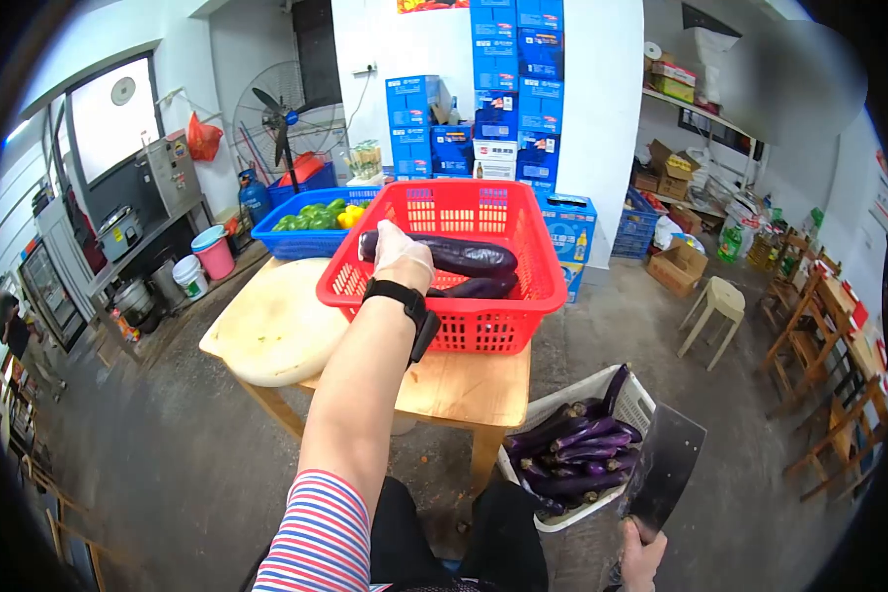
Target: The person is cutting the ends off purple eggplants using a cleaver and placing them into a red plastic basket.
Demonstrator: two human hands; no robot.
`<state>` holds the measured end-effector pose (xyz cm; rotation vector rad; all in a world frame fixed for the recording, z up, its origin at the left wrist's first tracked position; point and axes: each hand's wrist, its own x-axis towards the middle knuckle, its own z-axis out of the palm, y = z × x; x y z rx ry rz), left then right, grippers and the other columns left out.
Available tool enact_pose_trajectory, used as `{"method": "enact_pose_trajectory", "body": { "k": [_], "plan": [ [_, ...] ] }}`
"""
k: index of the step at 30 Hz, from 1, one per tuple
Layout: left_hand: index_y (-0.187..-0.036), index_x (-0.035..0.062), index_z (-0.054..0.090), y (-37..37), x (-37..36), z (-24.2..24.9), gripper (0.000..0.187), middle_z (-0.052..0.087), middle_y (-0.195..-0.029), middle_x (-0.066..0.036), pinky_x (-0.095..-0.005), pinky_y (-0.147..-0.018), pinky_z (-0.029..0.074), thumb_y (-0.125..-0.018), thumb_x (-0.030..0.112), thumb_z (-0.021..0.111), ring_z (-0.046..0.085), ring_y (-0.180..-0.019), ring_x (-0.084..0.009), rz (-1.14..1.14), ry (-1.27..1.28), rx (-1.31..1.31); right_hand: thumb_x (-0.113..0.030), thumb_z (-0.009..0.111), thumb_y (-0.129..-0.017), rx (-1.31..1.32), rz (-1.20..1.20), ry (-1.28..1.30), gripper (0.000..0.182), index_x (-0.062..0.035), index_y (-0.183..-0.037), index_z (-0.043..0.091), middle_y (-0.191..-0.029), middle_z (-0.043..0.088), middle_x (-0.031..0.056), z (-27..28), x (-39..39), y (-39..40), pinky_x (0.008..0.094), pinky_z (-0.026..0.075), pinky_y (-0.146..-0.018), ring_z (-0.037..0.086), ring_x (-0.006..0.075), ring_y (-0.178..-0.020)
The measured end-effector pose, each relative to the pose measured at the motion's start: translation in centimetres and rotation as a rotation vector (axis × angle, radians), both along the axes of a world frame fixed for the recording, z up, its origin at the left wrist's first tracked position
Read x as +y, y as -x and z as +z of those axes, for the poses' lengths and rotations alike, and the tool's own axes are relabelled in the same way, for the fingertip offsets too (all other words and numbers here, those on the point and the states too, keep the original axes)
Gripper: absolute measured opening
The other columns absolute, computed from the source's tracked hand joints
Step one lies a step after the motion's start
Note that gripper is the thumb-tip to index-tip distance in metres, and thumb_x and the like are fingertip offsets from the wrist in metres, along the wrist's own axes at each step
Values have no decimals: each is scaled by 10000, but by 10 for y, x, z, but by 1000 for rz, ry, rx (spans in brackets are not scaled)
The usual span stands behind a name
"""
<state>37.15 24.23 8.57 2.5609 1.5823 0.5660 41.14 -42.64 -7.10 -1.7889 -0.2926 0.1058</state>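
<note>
My left hand (403, 249), in a thin clear glove, is closed over the stem end of a dark purple eggplant (474, 257). The eggplant lies level inside a red plastic basket (444, 302), above another eggplant (483, 287) in the same basket. Low on the right, my right hand (641, 557) grips the handle of a cleaver (667, 469), its broad blade pointing up. Beside the blade, a white crate (558, 395) on the floor holds a heap of eggplants (587, 449).
A round pale cutting board (271, 331) sits on the wooden table (444, 390), left of the basket. Behind it, a blue basket (311, 245) holds green and yellow peppers. Stacked blue boxes (518, 99) stand behind, and a stool (717, 306) is to the right. A person (15, 331) stands far left.
</note>
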Motion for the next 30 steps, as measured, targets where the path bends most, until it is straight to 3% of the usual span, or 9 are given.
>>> {"method": "enact_pose_trajectory", "body": {
  "k": [5,7,9,13,16,18,22,26,30],
  "plan": [
    [-1167,28,510,18,-86,32,447,609,-1134,-168,-460,-933,444,-878,367,539,597,-1088,-333,-26,791,-1518,-145,688,-864,-52,-11,55,205,27,-958,627,-727,614,35,-14,-1,-9,249,385,-448,499,72,-516],
    [-1147,30,522,32,-119,53,419,620,-1102,-154,-459,-927,437,-872,345,540,593,-1085,-318,-65,846,-1637,-151,687,-867,-87,-43,56,209,27,-956,627,-726,611,33,-14,5,-10,248,380,-446,494,70,-516],
    [-1127,32,535,44,-145,71,391,631,-1070,-141,-458,-920,429,-866,324,541,589,-1081,-302,-105,854,-1698,-128,698,-854,79,35,26,230,80,-948,670,-859,702,119,11,14,-5,322,508,-756,652,176,-791],
    [-1070,15,558,52,-184,104,328,621,-973,-105,-398,-822,464,-828,233,596,586,-994,-251,-140,846,-1805,-119,681,-871,82,110,1,210,77,-948,675,-839,707,93,17,21,-3,305,497,-726,640,139,-768],
    [-1387,87,461,48,-142,93,680,575,-1308,-165,-441,-1022,431,-783,333,658,492,-1281,-333,-395,50,197,-115,680,-870,97,161,11,201,79,-926,677,-804,701,78,19,16,7,304,495,-702,635,129,-749],
    [-1509,261,300,44,-136,110,882,411,-1499,-117,-540,-1055,390,-730,363,699,426,-1353,-336,-306,331,437,-111,679,-866,68,122,-56,194,80,-901,677,-760,690,71,17,15,8,307,491,-676,626,124,-720],
    [-1541,299,191,46,-109,92,942,411,-1498,-130,-460,-1103,348,-761,443,700,383,-1388,-311,-212,331,625,-112,681,-853,-84,42,-8,200,78,-916,665,-801,695,98,18,6,15,315,498,-713,639,149,-742],
    [-1525,380,190,45,-147,105,881,124,-1619,-62,-737,-1008,283,-797,475,675,248,-1453,-316,-140,307,684,-112,710,-840,-21,-15,66,231,50,-991,644,-867,687,98,-6,-15,11,314,510,-767,642,162,-798],
    [-1520,361,198,36,-140,101,817,207,-1595,-58,-752,-967,311,-842,417,649,309,-1426,-317,-254,237,783,-125,694,-857,24,-50,-3,170,18,-920,627,-687,612,33,3,-9,5,266,460,-539,556,108,-563]
  ]
}}
